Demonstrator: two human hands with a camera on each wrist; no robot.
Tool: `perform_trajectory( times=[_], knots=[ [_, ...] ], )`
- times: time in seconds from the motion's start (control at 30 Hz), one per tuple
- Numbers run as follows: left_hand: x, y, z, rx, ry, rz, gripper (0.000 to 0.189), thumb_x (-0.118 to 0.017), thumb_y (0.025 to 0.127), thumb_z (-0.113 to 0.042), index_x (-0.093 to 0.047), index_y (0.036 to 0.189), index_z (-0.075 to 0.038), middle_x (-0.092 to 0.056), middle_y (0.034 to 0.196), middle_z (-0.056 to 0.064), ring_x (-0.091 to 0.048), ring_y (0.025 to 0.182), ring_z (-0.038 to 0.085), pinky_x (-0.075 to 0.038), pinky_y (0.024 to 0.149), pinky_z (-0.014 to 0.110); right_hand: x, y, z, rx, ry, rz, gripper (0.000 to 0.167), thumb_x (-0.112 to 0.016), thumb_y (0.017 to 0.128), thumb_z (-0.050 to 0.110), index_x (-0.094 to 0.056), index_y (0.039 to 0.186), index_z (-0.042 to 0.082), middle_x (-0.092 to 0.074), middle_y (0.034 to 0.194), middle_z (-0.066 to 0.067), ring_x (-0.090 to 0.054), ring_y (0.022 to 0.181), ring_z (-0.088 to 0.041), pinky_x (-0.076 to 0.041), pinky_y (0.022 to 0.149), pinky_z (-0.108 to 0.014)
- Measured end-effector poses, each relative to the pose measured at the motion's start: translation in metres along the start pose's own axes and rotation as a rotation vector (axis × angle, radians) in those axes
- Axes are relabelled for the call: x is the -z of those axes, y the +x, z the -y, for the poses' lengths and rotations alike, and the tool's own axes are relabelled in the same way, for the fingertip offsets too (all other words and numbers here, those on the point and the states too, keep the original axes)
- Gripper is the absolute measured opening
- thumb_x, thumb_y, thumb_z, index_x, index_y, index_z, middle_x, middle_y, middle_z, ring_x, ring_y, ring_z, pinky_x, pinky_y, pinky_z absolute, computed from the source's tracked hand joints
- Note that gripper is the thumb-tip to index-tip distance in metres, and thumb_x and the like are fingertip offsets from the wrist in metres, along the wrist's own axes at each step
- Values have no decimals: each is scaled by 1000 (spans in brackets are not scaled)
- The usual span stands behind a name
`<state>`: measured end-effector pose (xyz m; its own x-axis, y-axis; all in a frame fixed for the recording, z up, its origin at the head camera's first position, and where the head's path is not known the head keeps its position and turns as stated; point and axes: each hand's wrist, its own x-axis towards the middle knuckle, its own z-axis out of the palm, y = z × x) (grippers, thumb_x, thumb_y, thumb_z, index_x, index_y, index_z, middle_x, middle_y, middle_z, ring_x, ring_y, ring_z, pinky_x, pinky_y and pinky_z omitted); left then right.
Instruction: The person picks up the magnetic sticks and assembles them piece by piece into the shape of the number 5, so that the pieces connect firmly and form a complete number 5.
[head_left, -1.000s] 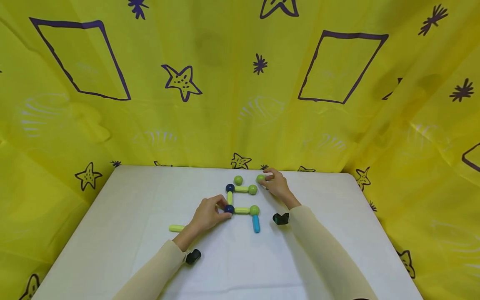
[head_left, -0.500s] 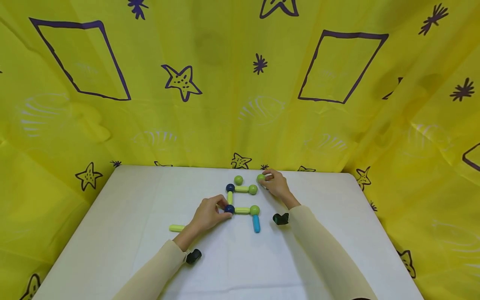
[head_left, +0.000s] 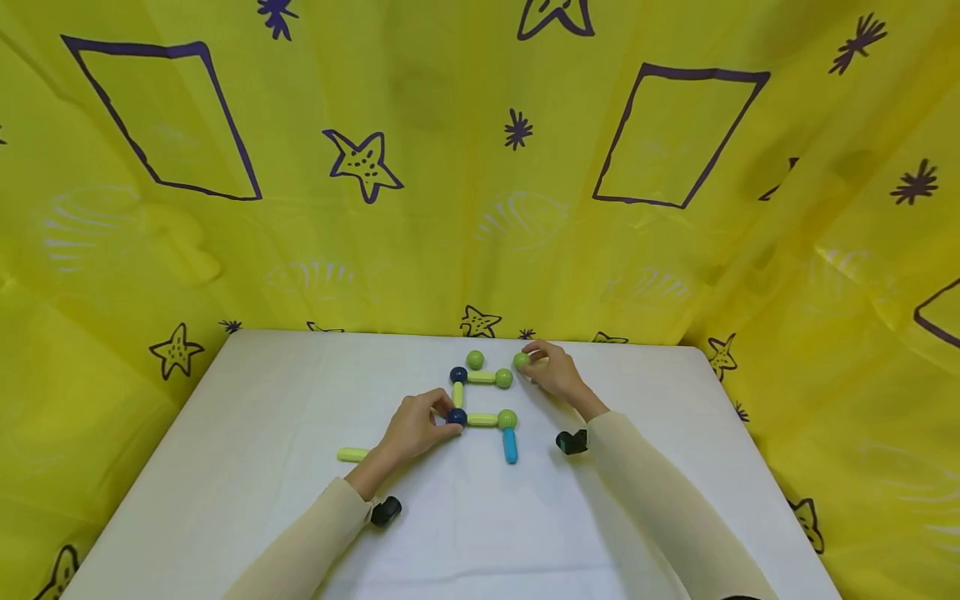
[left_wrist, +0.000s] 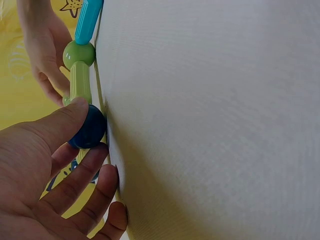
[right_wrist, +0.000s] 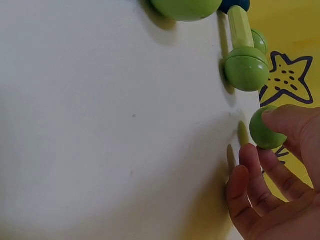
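My left hand (head_left: 415,427) pinches a dark blue ball (head_left: 457,417) between thumb and fingers; the left wrist view shows the thumb on top of that ball (left_wrist: 91,127). The ball is the near-left corner of a flat ball-and-stick shape. A pale green stick (head_left: 482,420) runs from it to a green ball (head_left: 507,419), where a light blue stick (head_left: 511,446) points toward me. Farther back, a second dark blue ball (head_left: 458,375) joins a stick to another green ball (head_left: 504,378). My right hand (head_left: 555,371) pinches a separate green ball (right_wrist: 267,129) near the shape's far right.
A loose green ball (head_left: 475,360) lies behind the shape. One pale green stick (head_left: 351,455) lies left of my left wrist, partly hidden by it. The white table (head_left: 247,467) ends at a yellow patterned curtain (head_left: 435,250) behind and on both sides.
My right wrist and forearm have swung slightly outward to the right, the green ball still in the fingers. My left hand stays on the dark blue ball. The head view has shifted a little.
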<state>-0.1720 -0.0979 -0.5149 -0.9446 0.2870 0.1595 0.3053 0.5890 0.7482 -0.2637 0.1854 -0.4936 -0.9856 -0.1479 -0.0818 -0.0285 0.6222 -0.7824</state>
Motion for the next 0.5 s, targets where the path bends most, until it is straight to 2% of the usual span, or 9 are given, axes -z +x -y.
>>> perform_trajectory(
  times=[0.2,0.5],
  knots=[
    [1,-1,-1,11,2,7,25,-88,82,-19,-69,97,-12,-75,91,0,-54,71,10,-44,65,27,5,-11,-1,39,-26,43,33,-74,95,17,-65,125,7,-65,122,-20,-68,72,-17,-54,69,-30],
    [0,0,-1,11,-3,10,25,-88,83,-19,-69,97,-11,-75,91,0,-54,71,11,-45,65,28,12,-37,-1,86,-5,93,32,-72,95,11,-64,126,7,-64,122,-20,-69,74,-20,-54,68,-31]
  ],
)
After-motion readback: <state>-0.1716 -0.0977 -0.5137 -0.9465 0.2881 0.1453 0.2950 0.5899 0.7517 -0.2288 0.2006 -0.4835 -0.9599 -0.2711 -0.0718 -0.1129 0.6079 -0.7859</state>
